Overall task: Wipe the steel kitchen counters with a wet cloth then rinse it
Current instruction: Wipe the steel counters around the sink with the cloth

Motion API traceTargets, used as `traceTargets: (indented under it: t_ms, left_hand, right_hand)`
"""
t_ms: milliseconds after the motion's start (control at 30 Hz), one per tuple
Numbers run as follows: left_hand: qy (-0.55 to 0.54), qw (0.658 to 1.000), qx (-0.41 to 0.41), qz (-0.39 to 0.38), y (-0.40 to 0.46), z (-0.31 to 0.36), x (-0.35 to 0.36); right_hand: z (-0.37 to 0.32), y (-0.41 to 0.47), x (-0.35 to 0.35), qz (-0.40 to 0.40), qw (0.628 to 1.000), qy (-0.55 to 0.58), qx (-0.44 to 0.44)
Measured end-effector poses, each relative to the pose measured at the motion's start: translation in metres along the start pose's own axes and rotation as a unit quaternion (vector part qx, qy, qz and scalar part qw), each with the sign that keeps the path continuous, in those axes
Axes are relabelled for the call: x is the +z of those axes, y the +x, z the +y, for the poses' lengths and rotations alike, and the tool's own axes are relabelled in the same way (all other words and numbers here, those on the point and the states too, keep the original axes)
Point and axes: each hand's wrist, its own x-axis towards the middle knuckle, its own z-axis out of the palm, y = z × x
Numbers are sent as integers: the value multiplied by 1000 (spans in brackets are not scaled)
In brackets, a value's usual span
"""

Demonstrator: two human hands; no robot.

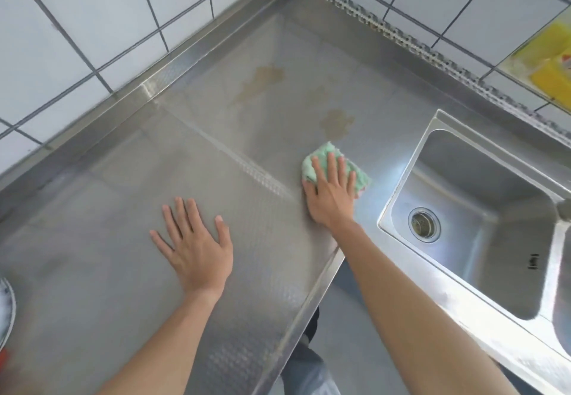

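A folded green cloth [324, 155] lies on the steel counter [123, 184], just left of the sink [482, 190]. My right hand [332, 193] presses flat on top of the cloth, fingers spread over it. My left hand [194, 246] rests palm down on the bare counter nearer the front edge, fingers apart, holding nothing. Brownish stains [262, 82] mark the counter beyond the cloth, and a smaller stain [336, 121] sits just above it.
White tiled walls [92, 17] meet at the back corner. The sink basin has a round drain [424, 224]. A yellow packet [553, 67] sits on a ledge at far right. A round object's edge [7, 305] shows at far left. Grey floor [349, 333] lies below the counter's front edge.
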Motion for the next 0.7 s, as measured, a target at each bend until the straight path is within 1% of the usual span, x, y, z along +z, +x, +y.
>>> traceTargets:
  t_ms: [100, 167, 233, 300, 367, 400, 467, 533, 567, 633, 667, 700]
  left_hand:
    - [2, 1000, 0, -1, 0, 0, -2]
    - [6, 1000, 1, -10, -1, 2, -5]
    - [9, 1000, 1, -20, -1, 5, -10]
    - [1, 999, -4, -34, 2, 9, -14]
    - [-16, 999, -5, -45, 8, 18, -17]
    - [-20, 999, 7, -45, 12, 26, -18]
    - [-27, 997, 52, -41, 24, 48, -17]
    - [-37, 995, 75, -48, 41, 78, -9]
    - [-41, 995, 68, -55, 50, 93, -3]
    - [-54, 995, 4, -78, 66, 126, 7]
    - [-62, 993, -42, -89, 71, 140, 13]
    - [-64, 990, -81, -93, 73, 152, 18]
  right_hand:
    - [-30, -24, 14, -15, 995, 3, -96]
    - [-31, -49, 21, -24, 986, -8, -163]
    - [-15, -70, 22, -44, 972, -26, -229]
    - [17, -77, 15, -75, 952, -37, -295]
    - [55, -68, 1, -97, 938, -44, -329]
    - [74, -60, -7, -99, 939, -45, -325]
    - [109, -33, -24, -100, 952, -42, -286]
    - [132, 3, -40, -77, 972, -33, -219]
    - [135, 25, -47, -59, 983, -21, -170]
    - [123, 67, -55, -39, 997, 16, -69]
    - [110, 82, -54, -34, 998, 26, -41]
    - [96, 92, -50, -32, 998, 29, -38]
